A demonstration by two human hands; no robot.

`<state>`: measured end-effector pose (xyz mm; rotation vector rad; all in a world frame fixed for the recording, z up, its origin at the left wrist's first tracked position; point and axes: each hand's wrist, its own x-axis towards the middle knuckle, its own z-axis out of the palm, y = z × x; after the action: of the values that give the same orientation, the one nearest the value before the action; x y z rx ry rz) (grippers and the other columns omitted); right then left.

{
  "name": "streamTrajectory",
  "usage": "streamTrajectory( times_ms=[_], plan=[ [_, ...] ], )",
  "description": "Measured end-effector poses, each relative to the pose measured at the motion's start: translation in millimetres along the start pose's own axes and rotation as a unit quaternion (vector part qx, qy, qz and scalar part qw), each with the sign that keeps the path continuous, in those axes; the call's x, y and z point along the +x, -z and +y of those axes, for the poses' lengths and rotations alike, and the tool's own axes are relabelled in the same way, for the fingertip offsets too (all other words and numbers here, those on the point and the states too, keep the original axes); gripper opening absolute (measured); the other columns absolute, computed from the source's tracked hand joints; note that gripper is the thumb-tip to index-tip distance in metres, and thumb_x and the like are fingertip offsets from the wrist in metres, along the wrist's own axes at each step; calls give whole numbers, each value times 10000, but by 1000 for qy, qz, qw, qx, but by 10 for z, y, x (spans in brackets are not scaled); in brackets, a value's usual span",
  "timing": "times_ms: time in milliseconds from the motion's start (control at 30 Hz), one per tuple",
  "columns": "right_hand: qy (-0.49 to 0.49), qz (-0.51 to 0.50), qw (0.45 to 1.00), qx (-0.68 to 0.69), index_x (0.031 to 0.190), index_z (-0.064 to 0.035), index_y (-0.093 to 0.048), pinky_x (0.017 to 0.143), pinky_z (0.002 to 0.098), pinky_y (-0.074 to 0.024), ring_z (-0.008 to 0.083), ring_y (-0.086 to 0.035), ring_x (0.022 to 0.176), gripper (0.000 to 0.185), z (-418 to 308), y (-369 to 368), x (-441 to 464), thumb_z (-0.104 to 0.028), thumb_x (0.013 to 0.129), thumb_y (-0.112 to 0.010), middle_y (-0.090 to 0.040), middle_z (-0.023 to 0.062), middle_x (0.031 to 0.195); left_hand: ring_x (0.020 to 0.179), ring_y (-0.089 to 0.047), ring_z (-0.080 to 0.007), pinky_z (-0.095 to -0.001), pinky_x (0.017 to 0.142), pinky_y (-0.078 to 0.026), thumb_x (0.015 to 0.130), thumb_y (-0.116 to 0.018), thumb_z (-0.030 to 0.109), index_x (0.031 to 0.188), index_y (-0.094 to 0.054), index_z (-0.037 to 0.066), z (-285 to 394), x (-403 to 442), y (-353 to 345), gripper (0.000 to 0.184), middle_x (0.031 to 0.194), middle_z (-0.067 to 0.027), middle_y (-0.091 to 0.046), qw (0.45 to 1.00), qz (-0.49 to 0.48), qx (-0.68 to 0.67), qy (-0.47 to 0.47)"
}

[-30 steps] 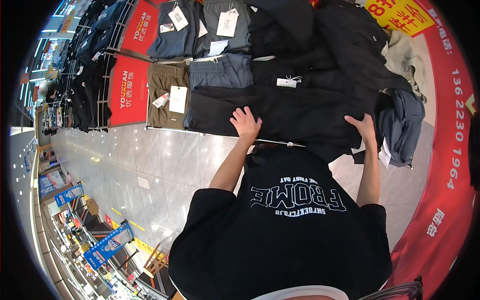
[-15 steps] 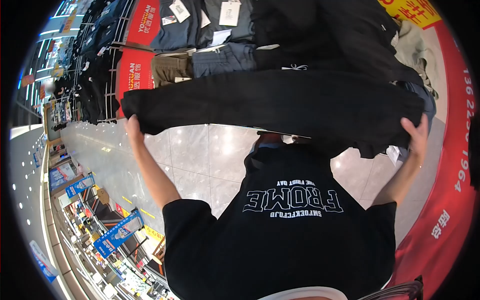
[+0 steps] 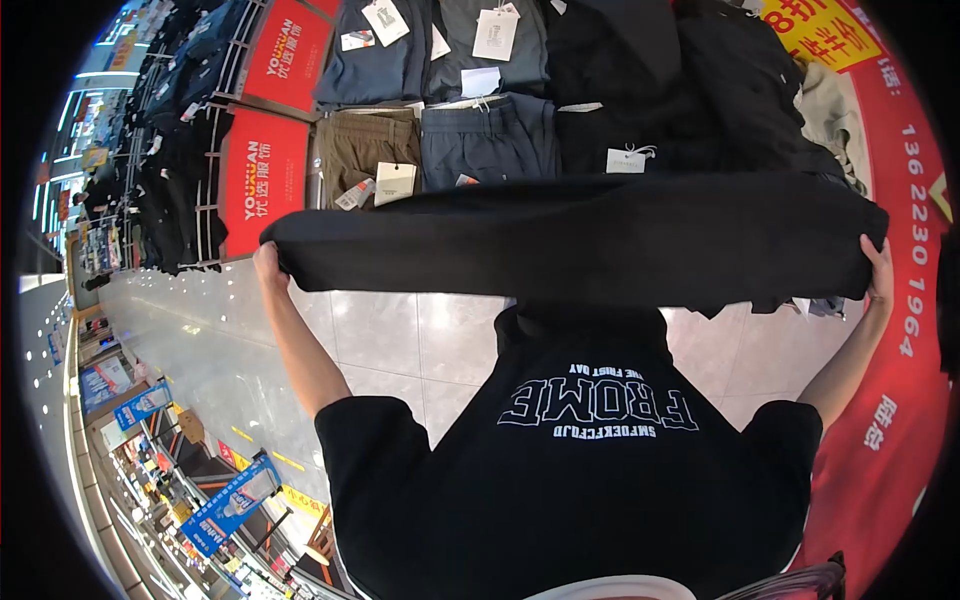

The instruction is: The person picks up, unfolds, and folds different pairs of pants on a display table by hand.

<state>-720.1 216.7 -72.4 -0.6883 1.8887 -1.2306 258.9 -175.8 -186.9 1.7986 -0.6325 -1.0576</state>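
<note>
A pair of black trousers (image 3: 570, 245), folded lengthwise, is stretched level across the view in front of my chest. My left hand (image 3: 270, 268) is closed on the narrow end at the left, with its fingers partly behind the cloth. At the right, my right hand (image 3: 878, 268) grips the wider end, thumb on the near side. Just beyond the cloth lie folded brown trousers (image 3: 370, 150) and folded blue-grey trousers (image 3: 485, 145), both with tags. More black garments (image 3: 735, 105) are piled behind the right half.
Red brand signs (image 3: 262, 175) edge the display at the left, beside racks of dark clothes (image 3: 180, 150). A red banner with white digits (image 3: 900, 330) runs down the right. Tiled floor (image 3: 390, 345) lies below the cloth. Blue signs (image 3: 232, 505) stand at lower left.
The trousers are pulled straighter and have shifted slightly lower in view. My right hand has moved outward to the right. More of the display stacks now shows above the cloth.
</note>
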Motion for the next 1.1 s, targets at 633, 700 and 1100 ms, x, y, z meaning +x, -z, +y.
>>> streamTrajectory(
  times_ms=[633,700,1100],
  plan=[
    [-191,137,957,-171,1191,5,-561,884,317,-481,213,-617,986,556,830,-935,419,-307,777,-761,-635,107,1092,872,-660,-176,-295,768,-539,822,-718,168,1064,-631,-33,-303,-151,-1320,326,990,-110,-679,931,-332,139,52],
    [-157,90,978,-108,1184,7,-566,878,312,-484,211,-621,974,524,869,-735,422,-286,792,-750,-637,107,1083,792,-668,-165,-267,709,-547,871,-657,98,1015,-647,-41,-169,-246,-1318,199,930,-100,-687,943,-327,59,-11],
    [-113,51,962,-241,1275,-5,-517,936,301,-426,189,-585,1016,472,1769,-440,887,-123,840,-657,-626,79,1143,857,-568,-118,-251,774,-451,895,-649,141,1065,-599,-73,-574,222,-1522,277,968,-64,-646,941,-189,176,-218]
  ],
)
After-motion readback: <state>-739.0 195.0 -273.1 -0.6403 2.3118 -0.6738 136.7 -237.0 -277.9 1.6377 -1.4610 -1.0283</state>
